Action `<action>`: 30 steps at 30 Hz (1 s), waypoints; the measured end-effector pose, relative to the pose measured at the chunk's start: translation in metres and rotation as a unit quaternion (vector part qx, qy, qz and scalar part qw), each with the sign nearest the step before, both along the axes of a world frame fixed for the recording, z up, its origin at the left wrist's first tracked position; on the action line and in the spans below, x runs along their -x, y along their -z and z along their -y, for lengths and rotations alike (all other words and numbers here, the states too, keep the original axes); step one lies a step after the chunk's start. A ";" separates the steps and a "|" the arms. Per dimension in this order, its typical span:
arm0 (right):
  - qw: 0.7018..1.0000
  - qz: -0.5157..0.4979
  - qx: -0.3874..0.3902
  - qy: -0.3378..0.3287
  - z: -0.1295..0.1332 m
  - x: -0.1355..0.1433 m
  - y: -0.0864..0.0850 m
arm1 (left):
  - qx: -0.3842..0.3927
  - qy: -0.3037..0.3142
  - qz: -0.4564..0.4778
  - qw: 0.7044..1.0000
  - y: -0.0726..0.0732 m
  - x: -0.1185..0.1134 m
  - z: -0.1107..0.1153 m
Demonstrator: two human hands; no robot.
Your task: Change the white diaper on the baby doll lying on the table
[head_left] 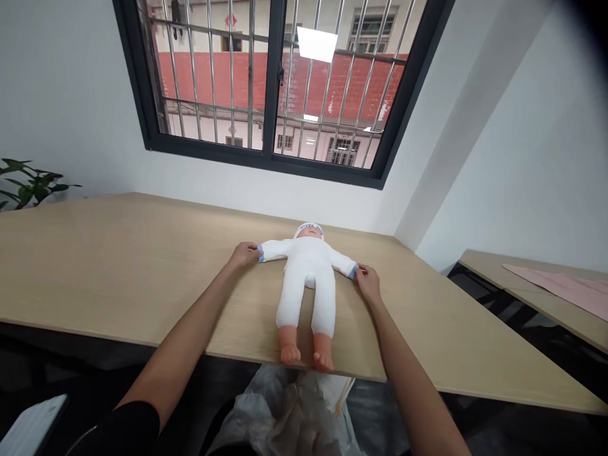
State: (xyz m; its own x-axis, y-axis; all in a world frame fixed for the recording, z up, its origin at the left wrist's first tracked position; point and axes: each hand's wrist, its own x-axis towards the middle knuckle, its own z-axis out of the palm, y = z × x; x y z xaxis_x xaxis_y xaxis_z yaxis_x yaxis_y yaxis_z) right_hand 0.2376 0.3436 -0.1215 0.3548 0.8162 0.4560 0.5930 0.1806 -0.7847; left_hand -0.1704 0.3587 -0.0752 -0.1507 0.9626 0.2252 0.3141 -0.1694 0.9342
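Note:
A baby doll [308, 269] lies on its back on the wooden table [156, 266], head toward the window and bare feet at the near edge. It wears a white outfit with blue cuffs and a white cap [303, 228] with dark lettering. Both its arms are stretched out sideways. My left hand [246, 253] pinches the blue cuff at the end of the doll's arm on the left. At the other side, my right hand [368, 280] has its fingers closed on the opposite blue cuff.
Behind the table is a barred window [270, 82] in a white wall. A green plant [33, 183] stands at the far left. On the right, a second table [484, 263] carries a pink cloth [565, 285]. Crumpled plastic bags [285, 411] are below the near edge.

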 end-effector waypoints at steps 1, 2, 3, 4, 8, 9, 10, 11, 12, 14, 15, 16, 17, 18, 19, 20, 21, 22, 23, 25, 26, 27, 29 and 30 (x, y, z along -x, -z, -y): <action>1.000 0.011 0.001 0.000 0.000 0.000 0.000 | -0.002 0.001 -0.001 1.000 0.002 0.000 -0.002; 1.000 0.022 0.001 0.000 0.000 0.000 0.001 | -0.005 0.000 -0.001 1.000 0.004 0.000 -0.003; 1.000 0.031 -0.001 0.000 0.000 0.000 0.001 | -0.009 -0.002 0.000 1.000 0.006 0.000 -0.006; 0.999 0.038 -0.005 0.000 0.001 0.000 0.001 | -0.014 -0.007 0.002 1.000 0.008 -0.001 -0.008; 0.998 0.056 -0.024 0.011 0.002 0.000 0.000 | -0.036 -0.033 0.017 0.999 0.015 -0.002 -0.017; 0.998 0.050 -0.024 0.015 0.002 0.000 -0.001 | -0.041 -0.039 0.024 0.998 0.015 -0.002 -0.018; 0.999 0.042 -0.021 0.018 0.003 0.000 -0.002 | -0.044 -0.043 0.030 0.998 0.016 -0.002 -0.020; 0.999 0.030 -0.017 0.019 0.003 0.001 -0.003 | -0.047 -0.046 0.038 0.997 0.016 -0.002 -0.020; 1.000 0.017 -0.012 0.017 0.004 0.001 -0.003 | -0.048 -0.049 0.044 0.997 0.016 -0.002 -0.020; 1.000 0.001 0.002 0.009 0.004 0.001 -0.004 | -0.046 -0.052 0.056 0.996 0.015 -0.003 -0.019; 1.000 0.000 0.011 0.004 0.003 0.001 -0.003 | -0.044 -0.051 0.061 0.996 0.014 -0.003 -0.018; 1.000 0.005 0.022 0.000 0.003 0.000 -0.003 | -0.041 -0.048 0.067 0.996 0.014 -0.004 -0.017; 0.999 0.014 0.030 -0.004 0.002 0.000 -0.002 | -0.039 -0.043 0.072 0.996 0.013 -0.005 -0.015; 0.999 0.027 0.034 -0.006 0.001 -0.001 -0.001 | -0.036 -0.034 0.076 0.996 0.012 -0.005 -0.014; 0.999 0.039 0.032 -0.009 -0.001 -0.002 0.000 | -0.034 -0.023 0.080 0.996 0.011 -0.006 -0.012; 0.999 0.047 0.024 -0.012 -0.002 -0.003 0.001 | -0.032 -0.013 0.082 0.996 0.011 -0.007 -0.010; 0.998 0.052 0.014 -0.014 -0.003 -0.004 0.002 | -0.030 -0.005 0.084 0.996 0.010 -0.008 -0.009; 0.998 0.053 0.004 -0.014 -0.004 -0.005 0.003 | -0.029 0.000 0.086 0.996 0.010 -0.009 -0.007; 0.998 0.053 -0.004 -0.012 -0.004 -0.005 0.004 | -0.028 0.002 0.089 0.996 0.010 -0.010 -0.006; 0.999 0.050 -0.012 -0.003 -0.005 -0.005 0.004 | -0.029 -0.002 0.096 0.995 0.009 -0.012 -0.003; 0.999 0.049 -0.013 0.001 -0.005 -0.005 0.004 | -0.031 -0.004 0.099 0.995 0.009 -0.014 -0.002; 0.999 0.048 -0.013 0.004 -0.005 -0.005 0.004 | -0.034 -0.006 0.103 0.994 0.009 -0.015 -0.001; 0.999 0.044 -0.015 0.011 -0.005 -0.004 0.004 | -0.040 -0.010 0.108 0.993 0.009 -0.017 0.000; 0.999 0.042 -0.016 0.016 -0.005 -0.004 0.004 | -0.043 -0.012 0.110 0.993 0.009 -0.018 0.001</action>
